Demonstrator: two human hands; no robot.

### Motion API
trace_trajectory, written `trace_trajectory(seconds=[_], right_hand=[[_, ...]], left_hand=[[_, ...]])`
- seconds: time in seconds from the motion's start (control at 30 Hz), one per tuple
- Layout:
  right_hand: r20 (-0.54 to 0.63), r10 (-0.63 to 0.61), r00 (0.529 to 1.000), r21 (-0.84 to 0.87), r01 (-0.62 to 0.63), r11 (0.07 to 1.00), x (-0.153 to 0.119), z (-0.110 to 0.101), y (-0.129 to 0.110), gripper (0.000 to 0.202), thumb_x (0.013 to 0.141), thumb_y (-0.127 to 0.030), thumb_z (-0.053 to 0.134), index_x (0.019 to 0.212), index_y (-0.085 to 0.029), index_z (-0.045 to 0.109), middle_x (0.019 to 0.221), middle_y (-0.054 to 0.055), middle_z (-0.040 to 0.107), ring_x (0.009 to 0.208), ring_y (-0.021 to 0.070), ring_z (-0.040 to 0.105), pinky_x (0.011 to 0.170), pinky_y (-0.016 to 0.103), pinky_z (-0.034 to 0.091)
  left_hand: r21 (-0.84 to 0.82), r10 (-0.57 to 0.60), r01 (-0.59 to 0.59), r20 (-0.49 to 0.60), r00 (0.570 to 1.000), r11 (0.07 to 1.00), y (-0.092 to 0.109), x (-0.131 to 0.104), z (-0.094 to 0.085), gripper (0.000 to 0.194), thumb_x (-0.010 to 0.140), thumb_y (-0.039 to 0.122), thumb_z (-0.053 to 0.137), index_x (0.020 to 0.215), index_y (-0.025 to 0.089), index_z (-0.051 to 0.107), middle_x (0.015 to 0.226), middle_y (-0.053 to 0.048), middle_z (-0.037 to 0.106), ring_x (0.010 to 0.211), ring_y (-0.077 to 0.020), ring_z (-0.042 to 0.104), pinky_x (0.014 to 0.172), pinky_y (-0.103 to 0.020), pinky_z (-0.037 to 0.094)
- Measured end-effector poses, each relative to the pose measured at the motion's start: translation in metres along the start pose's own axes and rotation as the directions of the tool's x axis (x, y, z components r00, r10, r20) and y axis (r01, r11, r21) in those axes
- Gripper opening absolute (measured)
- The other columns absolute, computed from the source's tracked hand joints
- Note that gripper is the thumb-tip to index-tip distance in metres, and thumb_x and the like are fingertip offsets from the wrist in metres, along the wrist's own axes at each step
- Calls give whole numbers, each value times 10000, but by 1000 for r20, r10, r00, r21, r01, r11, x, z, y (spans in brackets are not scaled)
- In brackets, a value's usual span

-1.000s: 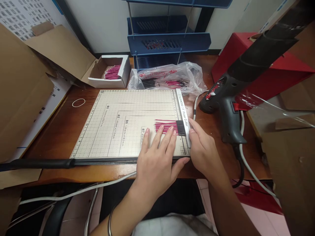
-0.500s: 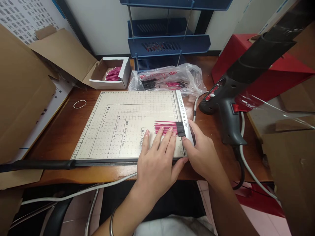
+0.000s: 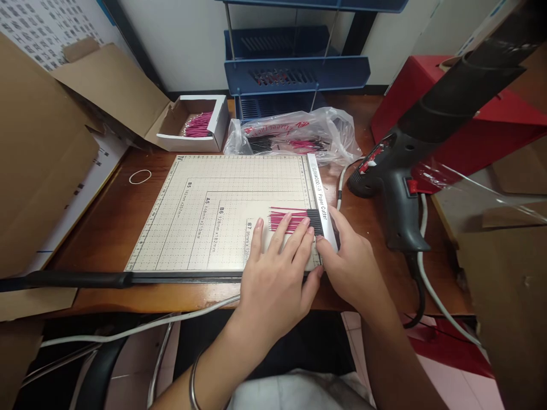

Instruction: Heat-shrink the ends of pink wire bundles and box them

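Observation:
A paper cutter (image 3: pixel 171 222) with a cream gridded board lies on the desk. Near its right end is a row of thin magenta wires with black ends (image 3: pixel 290 218), side by side, the black ends toward the white guide strip (image 3: pixel 320 193). My left hand (image 3: pixel 277 273) is laid flat with fingers spread, its fingertips on the lower wires and the board, partly hiding them. At the right end of the cutter, my right hand (image 3: pixel 350 262) grips the edge, thumb on top near the black ends and index finger along the strip. Its other fingers are hidden.
The cutter's black handle (image 3: pixel 81 279) points left along the front edge. Behind stand a white box of magenta wires (image 3: pixel 220 125), a clear plastic bag of wires (image 3: pixel 290 136) and a blue rack (image 3: pixel 294 74). A heat gun (image 3: pixel 397 188) stands right; a rubber band (image 3: pixel 140 176) lies left.
My left hand's fingers have shifted slightly to the right, over the wires. The right hand stays at the cutter's edge. The whole view has moved a little.

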State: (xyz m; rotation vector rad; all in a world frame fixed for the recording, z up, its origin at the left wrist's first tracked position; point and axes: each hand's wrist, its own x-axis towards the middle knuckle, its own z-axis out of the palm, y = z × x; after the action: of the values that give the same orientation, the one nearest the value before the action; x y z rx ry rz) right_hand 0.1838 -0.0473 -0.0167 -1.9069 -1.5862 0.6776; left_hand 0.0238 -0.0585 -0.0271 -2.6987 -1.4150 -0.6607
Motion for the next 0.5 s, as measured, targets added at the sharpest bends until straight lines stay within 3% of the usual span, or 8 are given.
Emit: trace_trajectory(seconds=[0.2,0.5], right_hand=[[-4,12,1000,-8,-12,1000,-2,0,-1,587,914,-380,467,1494,-300,514,1254,61,711,1072,295,685,850,397,520],[-7,25,1000,-2,-25,1000,0,2,-2,574,965,-443,417,1502,-260,508,1243,73,717,1090,317,680,888,431,507]], left_hand=[[-33,19,-19,-1,1000,999,1,1,-1,466,1086,394,444,1463,151,572,1596,7,515,1509,-291,433,1330,-564,8],[-49,12,-10,32,999,999,2,2,-2,498,1082,413,445,1486,142,550,1599,-35,511,1519,-302,426,1314,-630,140]])
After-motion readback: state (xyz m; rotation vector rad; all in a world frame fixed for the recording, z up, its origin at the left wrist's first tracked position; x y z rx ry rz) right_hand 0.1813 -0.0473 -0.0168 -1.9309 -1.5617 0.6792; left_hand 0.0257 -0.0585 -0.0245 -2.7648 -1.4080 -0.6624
